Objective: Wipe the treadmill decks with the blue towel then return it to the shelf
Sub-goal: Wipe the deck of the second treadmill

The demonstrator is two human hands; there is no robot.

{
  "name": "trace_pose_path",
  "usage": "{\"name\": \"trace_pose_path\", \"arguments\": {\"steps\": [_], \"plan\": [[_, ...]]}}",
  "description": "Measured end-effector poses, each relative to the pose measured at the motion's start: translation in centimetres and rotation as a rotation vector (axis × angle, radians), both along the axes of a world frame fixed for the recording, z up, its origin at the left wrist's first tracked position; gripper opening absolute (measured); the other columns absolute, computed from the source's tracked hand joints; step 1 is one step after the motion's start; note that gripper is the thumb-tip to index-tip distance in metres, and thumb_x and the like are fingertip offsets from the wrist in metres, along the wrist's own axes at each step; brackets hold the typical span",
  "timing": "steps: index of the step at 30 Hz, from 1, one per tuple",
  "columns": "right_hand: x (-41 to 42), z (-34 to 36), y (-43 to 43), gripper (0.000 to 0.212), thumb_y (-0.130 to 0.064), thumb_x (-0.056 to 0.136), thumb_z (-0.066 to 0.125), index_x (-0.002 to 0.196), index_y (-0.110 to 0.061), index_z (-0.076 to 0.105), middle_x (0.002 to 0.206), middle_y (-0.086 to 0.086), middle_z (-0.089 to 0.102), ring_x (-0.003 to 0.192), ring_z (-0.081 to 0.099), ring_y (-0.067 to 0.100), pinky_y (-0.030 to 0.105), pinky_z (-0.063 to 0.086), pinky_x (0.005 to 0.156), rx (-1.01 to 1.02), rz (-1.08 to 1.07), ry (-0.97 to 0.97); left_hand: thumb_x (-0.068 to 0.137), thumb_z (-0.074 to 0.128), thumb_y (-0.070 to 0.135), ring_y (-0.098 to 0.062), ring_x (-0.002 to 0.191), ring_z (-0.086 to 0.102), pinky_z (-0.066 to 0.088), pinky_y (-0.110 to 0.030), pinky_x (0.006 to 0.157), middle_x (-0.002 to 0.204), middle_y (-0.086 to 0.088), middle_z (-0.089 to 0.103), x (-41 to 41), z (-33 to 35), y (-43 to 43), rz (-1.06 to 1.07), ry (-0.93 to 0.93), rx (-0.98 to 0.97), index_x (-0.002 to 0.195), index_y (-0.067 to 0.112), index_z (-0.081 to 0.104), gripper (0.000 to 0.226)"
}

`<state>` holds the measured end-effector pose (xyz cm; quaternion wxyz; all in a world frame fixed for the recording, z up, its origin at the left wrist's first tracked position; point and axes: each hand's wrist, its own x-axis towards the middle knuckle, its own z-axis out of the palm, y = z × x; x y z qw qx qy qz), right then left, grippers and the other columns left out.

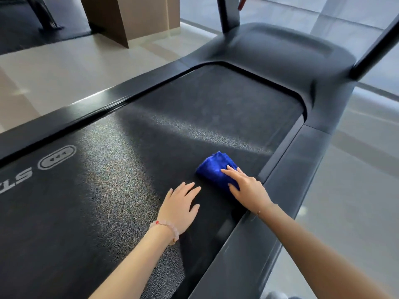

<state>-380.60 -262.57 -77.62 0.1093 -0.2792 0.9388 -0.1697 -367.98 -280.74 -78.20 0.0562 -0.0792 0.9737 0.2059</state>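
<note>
While the right hand (248,190) is pressing down on the blue towel (212,169) with straight fingers, the left hand (179,205) is lying flat on the treadmill deck (151,137) just beside it, fingers spread and holding nothing. The towel is sitting bunched into a folded wad on the dark textured belt, close to the right side rail (289,173). The right palm is covering the towel's near end, and its far end is poking out ahead of the fingertips. Neither hand is curling round anything: the right one is resting open on the cloth, the left one is resting open on the bare belt. A bead bracelet (170,228) is circling the left wrist. Light is glancing off the belt in a pale streak running across the middle. Further along, the belt is disappearing under the grey motor hood (280,52), with dark uprights (230,14) rising from it. Over on the left, a white logo (57,157) is showing on the belt near the left side rail (75,114), and beyond that rail a pale floor (64,67) is stretching toward a brown panel (121,18).
</note>
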Motion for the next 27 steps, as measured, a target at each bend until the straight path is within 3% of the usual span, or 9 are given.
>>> {"name": "trace_pose_path", "arguments": {"steps": [10,15,19,23,27], "plan": [[-8.4,0.6,0.3,0.050,-0.020,0.092,0.046,0.138,-0.038,0.038,0.152,-0.012,0.031,0.129,0.044,0.030,0.044,0.041,0.098,0.064,-0.126,0.018,0.098,0.038,0.034,-0.009,0.142,0.005,0.004,-0.031,0.114,0.153,0.014,0.016,-1.1,-0.6,-0.7,0.034,0.030,-0.044,0.145,0.031,0.021,0.050],[-12.8,1.0,0.7,0.049,-0.019,0.094,0.044,0.140,-0.033,0.037,0.152,-0.008,0.030,0.131,0.039,0.034,0.043,0.033,0.103,0.074,-0.226,0.028,0.098,0.040,0.031,-0.012,0.142,0.008,0.003,-0.032,0.114,0.152,0.011,0.020,-2.2,-1.2,-1.1,0.034,0.077,-0.050,0.145,0.028,0.026,0.050],[-14.0,1.3,1.1,0.049,-0.019,0.095,0.043,0.142,-0.032,0.036,0.153,-0.007,0.029,0.132,0.038,0.034,0.042,0.034,0.102,0.080,-0.239,0.033,0.093,0.046,0.029,-0.020,0.139,0.024,0.014,-0.043,0.112,0.147,0.005,0.036,-3.3,-1.8,-0.5,0.030,0.124,-0.032,0.139,0.024,0.042,0.046],[-13.5,1.1,1.3,0.051,-0.019,0.094,0.043,0.142,-0.032,0.034,0.153,-0.008,0.028,0.136,0.035,0.031,0.041,0.034,0.103,0.072,-0.203,0.040,0.083,0.040,0.038,-0.027,0.122,0.051,0.038,-0.054,0.096,0.129,0.001,0.057,-3.8,-1.8,0.3,0.057,0.109,-0.114,0.121,0.022,0.061,0.046],[-12.1,1.0,1.0,0.051,-0.019,0.093,0.044,0.141,-0.033,0.036,0.153,-0.009,0.028,0.138,0.032,0.029,0.043,0.033,0.105,0.055,-0.174,0.019,0.083,0.031,0.040,-0.026,0.122,0.051,0.038,-0.053,0.096,0.129,0.002,0.057,-3.8,-1.9,0.2,0.056,0.105,-0.145,0.122,0.023,0.061,0.052]]}}
